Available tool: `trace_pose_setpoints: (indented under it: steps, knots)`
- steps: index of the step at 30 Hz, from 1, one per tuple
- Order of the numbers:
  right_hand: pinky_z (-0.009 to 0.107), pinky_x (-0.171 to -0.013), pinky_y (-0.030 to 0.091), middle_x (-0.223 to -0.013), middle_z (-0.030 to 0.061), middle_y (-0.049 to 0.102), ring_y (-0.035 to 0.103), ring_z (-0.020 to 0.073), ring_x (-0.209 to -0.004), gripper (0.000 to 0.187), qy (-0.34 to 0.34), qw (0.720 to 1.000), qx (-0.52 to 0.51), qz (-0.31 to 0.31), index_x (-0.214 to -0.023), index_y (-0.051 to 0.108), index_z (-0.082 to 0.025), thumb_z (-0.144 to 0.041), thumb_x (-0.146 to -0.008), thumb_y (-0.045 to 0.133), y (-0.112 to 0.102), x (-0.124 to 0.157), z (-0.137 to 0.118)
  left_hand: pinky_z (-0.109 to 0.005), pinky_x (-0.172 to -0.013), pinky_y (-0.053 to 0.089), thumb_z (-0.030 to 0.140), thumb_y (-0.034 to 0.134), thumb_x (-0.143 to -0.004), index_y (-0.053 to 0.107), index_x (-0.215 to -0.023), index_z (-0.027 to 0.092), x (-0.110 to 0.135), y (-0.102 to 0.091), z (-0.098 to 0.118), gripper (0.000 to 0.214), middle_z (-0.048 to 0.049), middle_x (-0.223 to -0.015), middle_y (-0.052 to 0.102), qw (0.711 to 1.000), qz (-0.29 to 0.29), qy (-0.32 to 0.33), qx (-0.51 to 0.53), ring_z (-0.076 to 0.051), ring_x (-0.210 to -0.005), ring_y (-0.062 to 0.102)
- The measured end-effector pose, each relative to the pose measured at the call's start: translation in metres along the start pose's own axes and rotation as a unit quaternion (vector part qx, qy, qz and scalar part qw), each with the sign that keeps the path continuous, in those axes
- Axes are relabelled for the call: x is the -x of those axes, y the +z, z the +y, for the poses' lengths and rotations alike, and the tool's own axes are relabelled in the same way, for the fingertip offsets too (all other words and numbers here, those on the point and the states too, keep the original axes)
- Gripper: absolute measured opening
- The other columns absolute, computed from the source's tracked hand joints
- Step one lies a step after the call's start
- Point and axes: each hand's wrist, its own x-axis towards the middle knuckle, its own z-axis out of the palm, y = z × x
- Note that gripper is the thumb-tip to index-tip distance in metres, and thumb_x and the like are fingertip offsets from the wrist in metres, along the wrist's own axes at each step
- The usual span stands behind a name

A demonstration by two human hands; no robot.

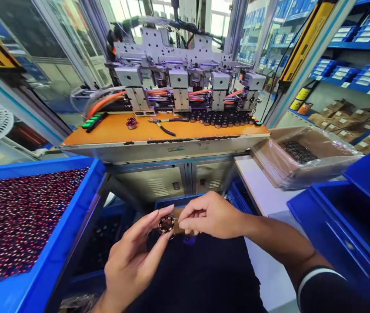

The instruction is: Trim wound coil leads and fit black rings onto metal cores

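Between the thumb and fingers of my left hand [135, 252] is a small round motor stator [166, 224], dark in the middle with copper windings around its ring. Thin loose wire ends stick out from its edge. Just to its right, my right hand [209, 216] pinches a fine wire end that runs from the stator. Both hands are held in front of my dark clothing, below the machine bench. The tips of the right fingers partly hide the wire.
An orange bench [106, 132] carries cutting pliers [163, 126], a wound stator [131, 123] and rows of dark cores [224, 119] under a winding machine [178, 78]. A blue bin [96, 174] full of stators stands left. At right are a plastic-lined carton [269, 163] and a blue box [318, 208].
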Motion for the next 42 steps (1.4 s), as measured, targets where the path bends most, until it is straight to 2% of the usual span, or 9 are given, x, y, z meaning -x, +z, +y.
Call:
trace_pose_setpoints:
  steps: [4, 11, 15, 18, 21, 25, 28, 35, 42]
  knots:
    - [0.018, -0.05, 0.049, -0.063, -0.0014, 0.065, 0.059, 0.0077, -0.052, 0.019, 0.028, 0.997, -0.068, -0.03, -0.082, 0.072, -0.014, -0.032, -0.077, 0.072, 0.004, 0.008, 0.006, -0.034, -0.082, 0.064, 0.012, 0.077, -0.073, 0.062, -0.122, 0.029, 0.008, 0.01, 0.003, 0.054, -0.0066, -0.115, 0.076, 0.996, 0.004, -0.068, 0.056, -0.025, -0.1, 0.074]
    - [0.019, -0.056, 0.052, -0.068, 0.0025, 0.069, 0.064, 0.0096, -0.059, 0.014, -0.099, 0.995, -0.03, -0.01, -0.082, 0.076, -0.012, -0.026, -0.079, 0.075, 0.006, 0.023, 0.008, -0.021, -0.064, 0.062, 0.003, 0.079, -0.067, 0.065, -0.119, 0.031, 0.004, 0.015, 0.017, 0.061, 0.0007, -0.097, 0.073, 0.989, 0.004, -0.054, 0.136, -0.012, -0.072, 0.073]
    - [0.021, -0.065, 0.054, -0.078, 0.0035, 0.072, 0.067, 0.0109, -0.068, 0.026, -0.033, 0.991, -0.116, 0.063, -0.087, 0.073, -0.012, -0.034, -0.074, 0.082, -0.006, 0.014, 0.019, -0.022, -0.082, 0.061, -0.005, 0.073, -0.07, 0.058, -0.13, 0.032, 0.003, 0.011, 0.016, 0.072, 0.0011, -0.1, 0.076, 0.993, -0.039, -0.003, 0.11, -0.013, -0.09, 0.074]
    - [0.024, -0.062, 0.056, -0.077, 0.003, 0.072, 0.068, 0.0122, -0.064, 0.045, 0.054, 0.969, -0.239, -0.016, -0.091, 0.069, -0.012, -0.042, -0.064, 0.088, -0.002, 0.005, 0.032, -0.031, -0.102, 0.053, -0.007, 0.071, -0.072, 0.053, -0.136, 0.028, 0.003, 0.008, 0.01, 0.075, -0.003, -0.11, 0.076, 0.991, -0.081, 0.053, 0.09, -0.018, -0.112, 0.069]
    - [0.023, -0.059, 0.056, -0.075, 0.0026, 0.072, 0.068, 0.0116, -0.059, 0.05, 0.057, 0.939, -0.335, -0.041, -0.089, 0.068, -0.01, -0.041, -0.057, 0.092, 0.012, 0.002, 0.041, -0.036, -0.109, 0.049, -0.009, 0.069, -0.072, 0.053, -0.138, 0.025, 0.002, 0.01, 0.005, 0.076, -0.0049, -0.119, 0.073, 0.988, -0.11, 0.072, 0.087, -0.021, -0.122, 0.063]
    - [0.023, -0.063, 0.057, -0.081, 0.0045, 0.074, 0.069, 0.0116, -0.066, 0.042, 0.007, 0.922, -0.382, 0.067, -0.088, 0.07, -0.01, -0.036, -0.062, 0.091, 0.029, 0.005, 0.042, -0.029, -0.109, 0.047, -0.011, 0.078, -0.06, 0.053, -0.137, 0.029, 0.003, 0.023, 0.002, 0.091, -0.0019, -0.134, 0.064, 0.991, 0.021, 0.083, 0.1, -0.017, -0.126, 0.059]
    - [0.023, -0.066, 0.058, -0.084, 0.0041, 0.075, 0.07, 0.0113, -0.07, 0.037, -0.023, 0.915, -0.383, 0.127, -0.09, 0.07, -0.012, -0.033, -0.065, 0.089, 0.035, 0.007, 0.038, -0.024, -0.104, 0.05, -0.013, 0.079, -0.057, 0.053, -0.137, 0.03, 0.007, 0.035, 0.0, 0.095, 0.0003, -0.125, 0.067, 0.989, 0.09, 0.079, 0.092, -0.013, -0.118, 0.062]
    - [0.023, -0.069, 0.059, -0.085, 0.0026, 0.077, 0.072, 0.0126, -0.074, 0.024, -0.06, 0.921, -0.346, 0.168, -0.091, 0.074, -0.017, -0.025, -0.071, 0.084, 0.047, 0.009, 0.041, -0.024, -0.092, 0.059, -0.014, 0.073, -0.064, 0.055, -0.136, 0.028, 0.014, 0.043, -0.007, 0.086, 0.0009, -0.109, 0.074, 0.985, 0.123, 0.096, 0.068, -0.012, -0.1, 0.071]
    - [0.024, -0.076, 0.058, -0.095, 0.0042, 0.075, 0.069, 0.0121, -0.084, 0.011, -0.236, 0.928, -0.194, 0.215, -0.086, 0.079, -0.022, -0.013, -0.08, 0.076, 0.035, 0.017, 0.031, -0.018, -0.078, 0.061, -0.008, 0.075, -0.067, 0.059, -0.129, 0.03, 0.007, 0.035, -0.001, 0.075, 0.0026, -0.097, 0.074, 0.99, 0.107, 0.006, 0.093, -0.011, -0.089, 0.073]
